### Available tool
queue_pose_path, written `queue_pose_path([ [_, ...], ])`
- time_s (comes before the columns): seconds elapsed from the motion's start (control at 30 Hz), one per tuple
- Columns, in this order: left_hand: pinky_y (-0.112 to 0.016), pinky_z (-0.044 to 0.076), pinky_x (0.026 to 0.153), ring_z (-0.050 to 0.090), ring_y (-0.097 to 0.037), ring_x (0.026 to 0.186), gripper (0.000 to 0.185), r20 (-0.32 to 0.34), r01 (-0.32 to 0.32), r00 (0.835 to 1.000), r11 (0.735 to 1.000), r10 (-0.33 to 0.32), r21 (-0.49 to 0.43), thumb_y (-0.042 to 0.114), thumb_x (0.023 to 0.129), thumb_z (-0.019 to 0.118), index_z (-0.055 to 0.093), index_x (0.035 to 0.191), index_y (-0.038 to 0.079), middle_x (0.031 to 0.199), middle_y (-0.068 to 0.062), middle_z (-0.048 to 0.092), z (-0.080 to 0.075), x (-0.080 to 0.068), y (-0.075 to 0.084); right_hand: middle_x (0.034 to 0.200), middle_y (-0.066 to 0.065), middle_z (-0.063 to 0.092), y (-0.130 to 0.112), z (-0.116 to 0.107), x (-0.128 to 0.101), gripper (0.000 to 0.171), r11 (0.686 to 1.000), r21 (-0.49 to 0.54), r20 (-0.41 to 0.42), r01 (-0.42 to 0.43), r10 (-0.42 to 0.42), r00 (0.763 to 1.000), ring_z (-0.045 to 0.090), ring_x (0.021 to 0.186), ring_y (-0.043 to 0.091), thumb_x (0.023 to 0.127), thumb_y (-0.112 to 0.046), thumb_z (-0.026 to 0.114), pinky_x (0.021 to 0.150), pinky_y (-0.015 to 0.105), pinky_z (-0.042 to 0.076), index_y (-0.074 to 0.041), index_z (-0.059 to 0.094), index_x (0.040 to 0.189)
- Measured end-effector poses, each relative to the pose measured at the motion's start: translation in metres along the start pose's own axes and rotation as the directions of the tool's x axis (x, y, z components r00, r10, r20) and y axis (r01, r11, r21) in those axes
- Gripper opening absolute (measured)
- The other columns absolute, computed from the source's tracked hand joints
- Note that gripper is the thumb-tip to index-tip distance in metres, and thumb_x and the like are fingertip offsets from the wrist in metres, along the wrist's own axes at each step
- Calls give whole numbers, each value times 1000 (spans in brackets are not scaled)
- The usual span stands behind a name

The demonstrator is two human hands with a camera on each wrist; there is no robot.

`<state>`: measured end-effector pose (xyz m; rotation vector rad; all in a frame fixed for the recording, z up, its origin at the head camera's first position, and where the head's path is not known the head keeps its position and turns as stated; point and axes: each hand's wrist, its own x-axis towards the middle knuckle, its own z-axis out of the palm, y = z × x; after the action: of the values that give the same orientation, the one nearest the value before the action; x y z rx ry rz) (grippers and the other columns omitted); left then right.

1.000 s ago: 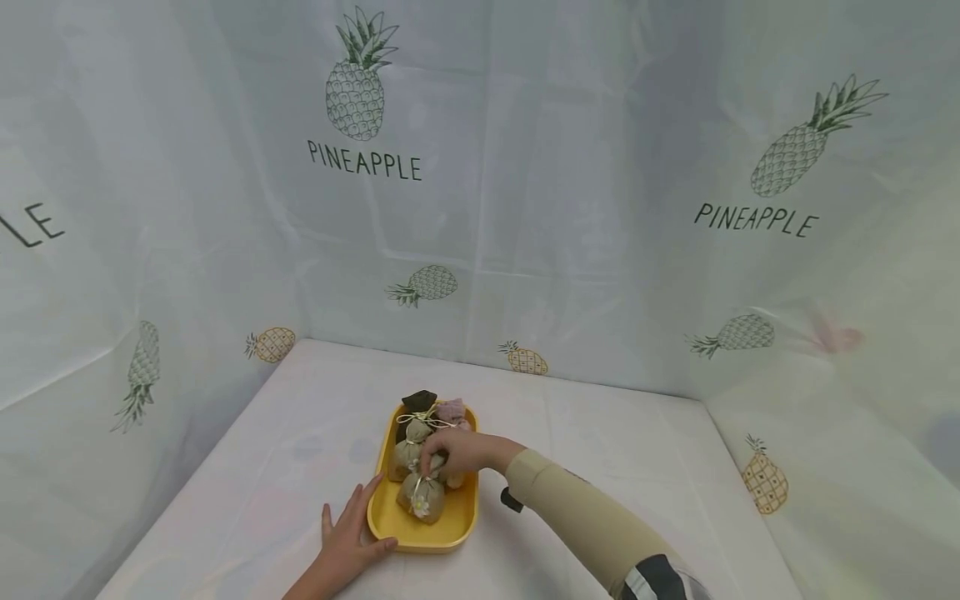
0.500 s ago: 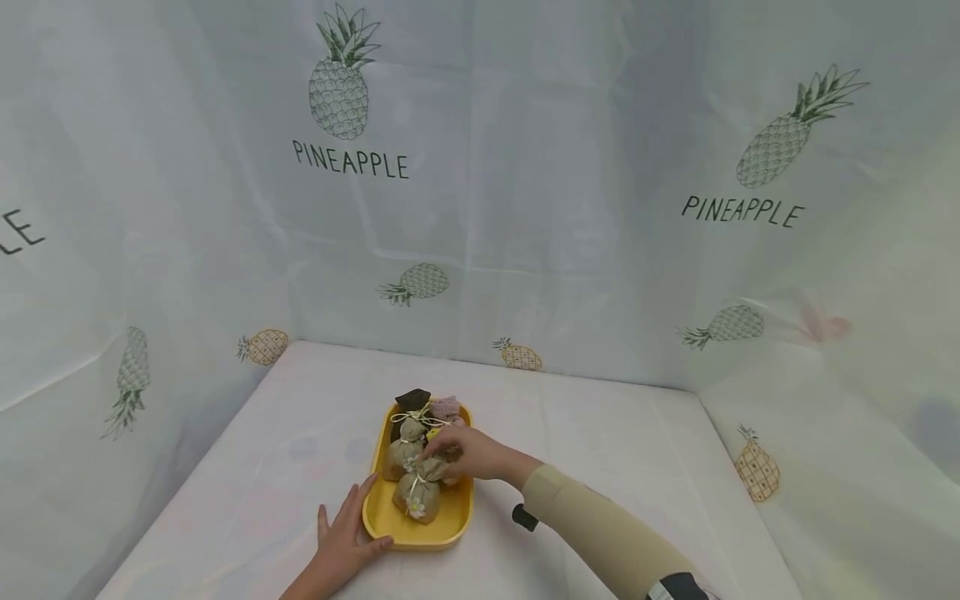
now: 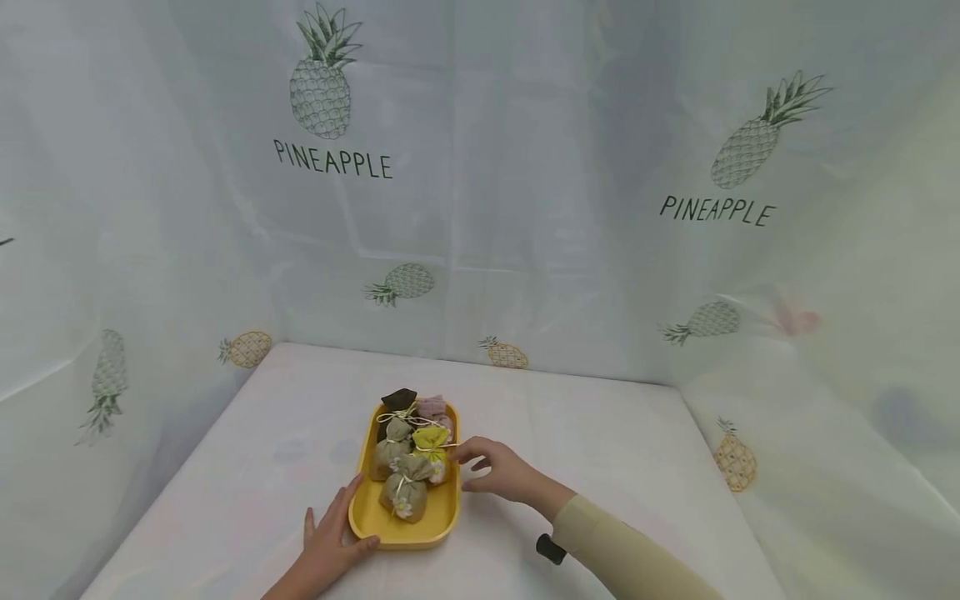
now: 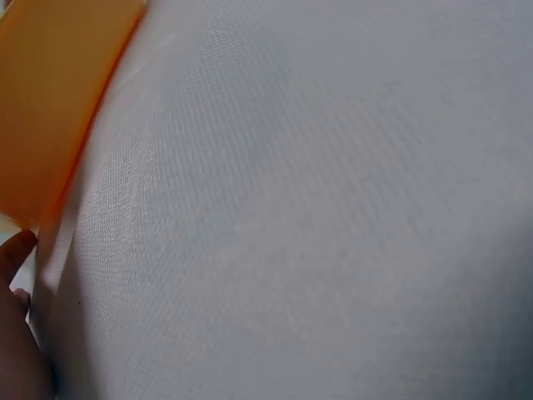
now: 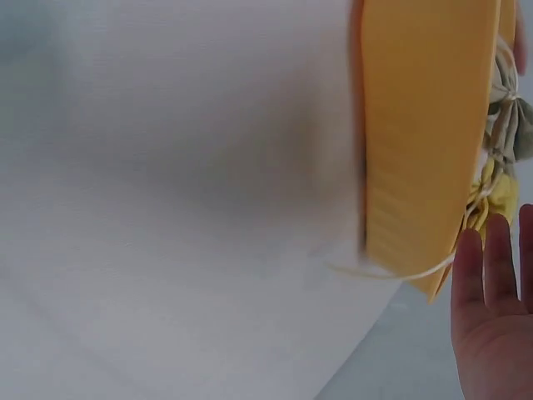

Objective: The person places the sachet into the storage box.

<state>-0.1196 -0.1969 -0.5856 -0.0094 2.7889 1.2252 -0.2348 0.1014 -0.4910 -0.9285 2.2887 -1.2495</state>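
Observation:
A yellow tray point(image 3: 381, 527) holds several small drawstring pouches. At its front lies a beige pouch point(image 3: 405, 492) with a white flower, and a similar beige pouch point(image 3: 390, 452) is behind it. A yellow pouch point(image 3: 429, 440) lies along the right side; brown point(image 3: 399, 399) and pink point(image 3: 431, 407) pouches fill the back. My left hand point(image 3: 327, 543) spreads its fingers along the tray's left side, thumb at the front corner. Beside the right rim, my right hand point(image 3: 506, 475) holds nothing, fingers extended near the yellow pouch; its pale cord point(image 5: 408, 276) hangs over the rim in the right wrist view.
A white cloth-covered table point(image 3: 600, 433) surrounds the tray. Pineapple-printed curtains point(image 3: 525, 183) rise at the back and both sides. A small black device point(image 3: 551, 549) sits at the right sleeve's cuff.
My right hand has let go of the front beige pouch and moved right, out of the tray, uncovering the yellow pouch. My left hand stays at the tray. The head view has shifted slightly.

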Motion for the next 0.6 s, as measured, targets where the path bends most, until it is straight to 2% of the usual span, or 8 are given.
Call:
queue_pose_path([
  [0.23,-76,-13,98,16,-53,140,99,18,41,999,999,-41,5,56,86,67,11,158,20,157,-23,22,-4,0,2,120,2,62,10,-11,-33,38,998,63,-80,-30,35,996,59,113,28,85,-7,75,94,44,50,-8,65,121],
  [0.4,-81,-6,94,26,-52,137,100,-21,48,999,998,-47,42,62,81,68,19,157,18,154,-23,30,-7,-3,4,122,12,61,18,-18,-51,39,995,96,-145,-29,43,989,56,115,38,84,0,74,95,53,47,-3,64,121],
  [0.5,-82,-3,95,28,-51,136,104,-23,49,999,998,-48,45,63,78,71,23,156,15,153,-23,32,-13,-6,6,123,17,60,19,-23,-58,40,995,102,-179,-7,26,984,55,115,42,83,2,74,95,57,45,-1,63,121],
  [0.6,-79,1,98,26,-50,137,105,-10,36,999,998,-35,42,62,77,73,23,155,12,152,-23,32,-25,-8,8,123,14,61,20,-30,-65,40,997,71,-209,0,14,978,55,114,38,84,-1,75,95,54,46,-4,63,122],
])
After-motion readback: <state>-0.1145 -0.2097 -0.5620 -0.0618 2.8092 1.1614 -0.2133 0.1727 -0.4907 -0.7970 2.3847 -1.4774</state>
